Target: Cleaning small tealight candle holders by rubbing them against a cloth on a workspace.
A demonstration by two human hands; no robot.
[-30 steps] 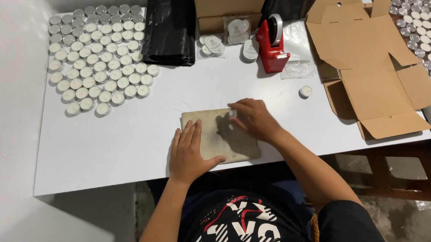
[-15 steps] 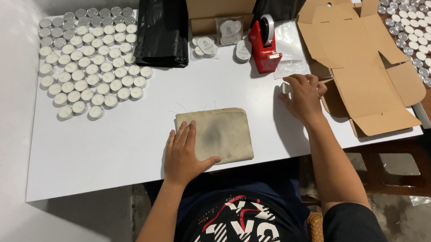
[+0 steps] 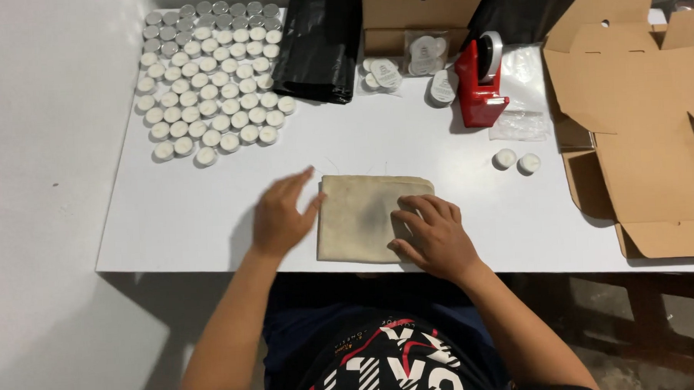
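A folded beige cloth (image 3: pixel 363 214), stained grey in the middle, lies flat near the front edge of the white table (image 3: pixel 186 216). My left hand (image 3: pixel 280 214) rests open on the table with its fingers touching the cloth's left edge. My right hand (image 3: pixel 434 234) lies flat on the cloth's right part, fingers spread, holding nothing. Two small white tealight candles (image 3: pixel 516 161) sit on the table to the right of the cloth.
Several rows of white tealights (image 3: pixel 208 81) fill the table's back left. A black plastic bag (image 3: pixel 318 42), packets of candles (image 3: pixel 404 66), a red tape dispenser (image 3: pixel 480 81) and closed cardboard boxes (image 3: pixel 421 8) line the back. An open flat cardboard box (image 3: pixel 637 123) lies at the right.
My right hand came back from the right side of the table onto the cloth. My left hand slid from the cloth's lower left to its left edge. Two tealights now sit right of the cloth.
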